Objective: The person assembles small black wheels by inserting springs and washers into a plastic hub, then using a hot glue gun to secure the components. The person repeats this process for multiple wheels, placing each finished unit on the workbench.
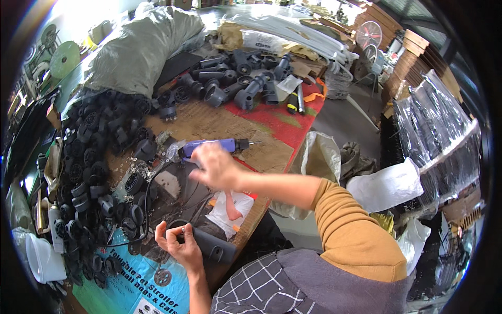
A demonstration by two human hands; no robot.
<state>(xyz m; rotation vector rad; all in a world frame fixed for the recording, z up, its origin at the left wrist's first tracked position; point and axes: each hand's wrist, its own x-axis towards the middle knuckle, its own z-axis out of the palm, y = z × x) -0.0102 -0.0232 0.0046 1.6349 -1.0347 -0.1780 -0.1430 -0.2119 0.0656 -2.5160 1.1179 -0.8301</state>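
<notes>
My left hand (180,248) is curled at the left end of a dark grey plastic tube-like part (217,247) near the table's front edge. A small shiny bit shows by its fingertips, too small to name. Above the middle of the table, my right hand (213,166) is smeared by motion and overlaps a purple electric screwdriver (226,145). The screwdriver lies sideways with its bit pointing right; whether my fingers grip it cannot be made out. Small metal pieces (121,175) are scattered to the left of the hands.
Black plastic wheels and fittings (94,141) pile along the left. Larger grey tube joints (251,86) lie at the back on red sheeting (293,123). A clear plastic bag (230,212) sits near the right edge. A white tub (44,259) stands at far left; sacks (321,157) stand right of the table.
</notes>
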